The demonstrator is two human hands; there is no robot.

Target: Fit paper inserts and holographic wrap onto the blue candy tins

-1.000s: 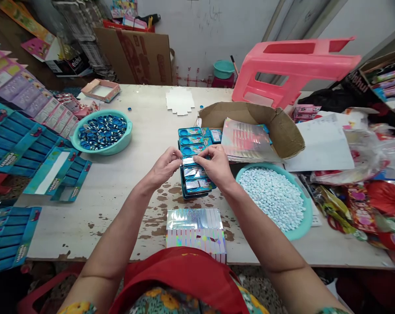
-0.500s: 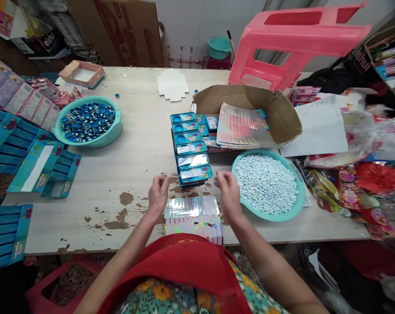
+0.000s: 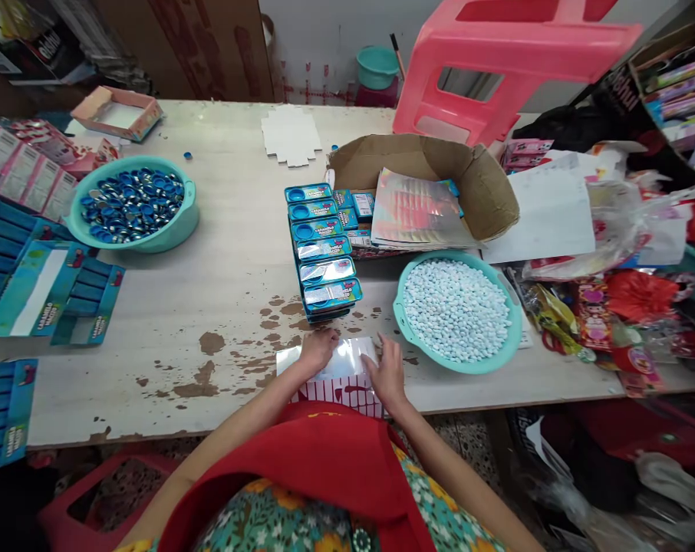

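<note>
A shiny silver sheet with strip-like stickers [image 3: 347, 354] lies at the table's front edge, against the red apron. My left hand [image 3: 317, 353] rests over its upper edge with fingers bent together; what they pinch, if anything, is hidden. At the sheet's right side my right hand [image 3: 389, 374] has thumb and fingers apart, the fingertips close to the sheet. Just beyond the hands stands a row of stacked blue tins [image 3: 327, 270] with printed lids, the nearer ones bearing silvery strips.
To the right sits a turquoise basin of pale candies [image 3: 400, 316]. A cut-down cardboard box [image 3: 497, 201] behind holds small blue boxes and more holographic sheets [image 3: 419, 207]. At left are a basin of blue caps [image 3: 169, 239] and blue cartons [image 3: 31, 307]. A pink stool [image 3: 514, 54] stands behind.
Both hands have come down onto the sheet, the left moving right and the right hand lower. The view has shifted slightly, and the tins look unchanged.
</note>
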